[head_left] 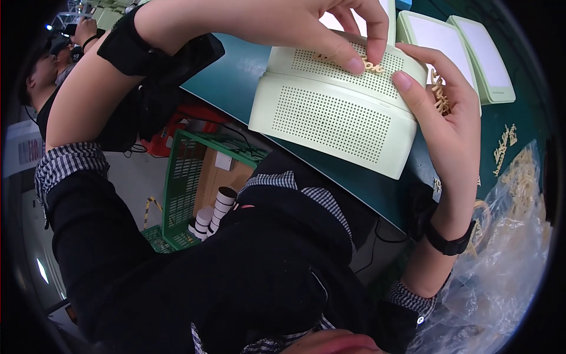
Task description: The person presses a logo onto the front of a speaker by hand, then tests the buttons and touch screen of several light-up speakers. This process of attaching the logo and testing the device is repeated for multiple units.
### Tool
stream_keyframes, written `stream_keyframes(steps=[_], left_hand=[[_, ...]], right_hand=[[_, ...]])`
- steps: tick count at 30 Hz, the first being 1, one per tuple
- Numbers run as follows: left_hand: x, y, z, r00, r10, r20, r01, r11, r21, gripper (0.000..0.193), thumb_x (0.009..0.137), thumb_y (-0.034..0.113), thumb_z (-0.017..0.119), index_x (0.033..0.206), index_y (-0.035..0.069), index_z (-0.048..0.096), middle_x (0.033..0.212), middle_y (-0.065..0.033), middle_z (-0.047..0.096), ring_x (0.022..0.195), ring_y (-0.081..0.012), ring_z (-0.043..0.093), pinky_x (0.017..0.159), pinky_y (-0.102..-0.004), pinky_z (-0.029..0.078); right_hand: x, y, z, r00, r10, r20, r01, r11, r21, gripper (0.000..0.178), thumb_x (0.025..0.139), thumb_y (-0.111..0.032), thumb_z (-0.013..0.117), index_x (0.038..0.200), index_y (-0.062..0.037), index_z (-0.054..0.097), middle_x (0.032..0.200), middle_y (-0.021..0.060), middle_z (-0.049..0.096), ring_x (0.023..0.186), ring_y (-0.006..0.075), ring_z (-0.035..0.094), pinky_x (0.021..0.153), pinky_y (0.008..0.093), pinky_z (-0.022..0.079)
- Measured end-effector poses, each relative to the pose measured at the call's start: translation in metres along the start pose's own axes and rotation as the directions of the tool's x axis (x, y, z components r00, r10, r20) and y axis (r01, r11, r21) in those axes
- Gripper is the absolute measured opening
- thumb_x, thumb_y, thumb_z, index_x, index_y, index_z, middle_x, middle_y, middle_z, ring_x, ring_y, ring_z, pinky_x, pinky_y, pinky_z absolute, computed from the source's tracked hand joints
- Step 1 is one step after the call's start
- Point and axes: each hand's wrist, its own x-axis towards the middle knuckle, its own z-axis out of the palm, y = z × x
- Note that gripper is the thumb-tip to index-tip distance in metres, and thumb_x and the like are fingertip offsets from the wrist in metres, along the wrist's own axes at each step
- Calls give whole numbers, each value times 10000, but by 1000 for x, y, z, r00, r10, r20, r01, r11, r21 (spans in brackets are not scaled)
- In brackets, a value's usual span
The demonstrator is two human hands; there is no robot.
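Observation:
A pale green casing (330, 121) with two panels of small round holes is tilted over the green table. On its upper panel lies a gold script-lettering piece (372, 67). My left hand (348, 29) reaches over from above, its thumb and a fingertip closed at the lettering and partly covering it. My right hand (445, 106) grips the casing's right end, thumb on the front and fingers round the far edge. A cluster of gold script pieces (440, 97) shows within the curve of my right hand; whether the hand holds them I cannot tell.
Pale green units with white faces (483, 56) stand at the back right on the green table (227, 74). More gold pieces (504, 147) lie at right, near a clear plastic bag (501, 283). Below the table is a green crate (177, 194) beside white rolls (221, 206). Another person (44, 74) is at far left.

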Motion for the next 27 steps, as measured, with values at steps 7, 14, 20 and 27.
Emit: stream_keyframes(steps=[7,14,20,27], left_hand=[[6,0,4,995,-53,84,50,998,46,176,948,190,618,1026,42,564,995,-93,522,931,-250,507,850,-358,423],[20,4,11,978,-130,165,113,988,108,173,957,173,584,1024,31,511,983,-120,487,913,-282,487,834,-367,416],[21,4,12,971,-203,123,188,975,122,195,959,195,593,1040,35,515,982,-127,528,919,-270,519,819,-366,433],[15,-25,21,944,-324,69,317,821,-475,266,948,231,648,1112,33,576,1049,-87,600,941,-148,575,831,-290,475]], right_hand=[[1,7,0,1000,-3,30,2,1000,26,315,945,-148,640,1231,-20,616,876,70,690,732,58,633,620,172,455],[-3,15,2,1000,4,14,-6,985,173,308,946,-150,641,1224,-19,618,882,58,686,758,58,628,646,177,460],[5,16,-3,999,9,41,-14,992,124,311,940,-163,653,1210,-12,621,893,49,683,771,59,624,662,179,463],[7,23,4,996,-73,-59,80,989,127,307,890,-218,707,1106,-6,655,730,4,630,608,31,528,531,191,378]])
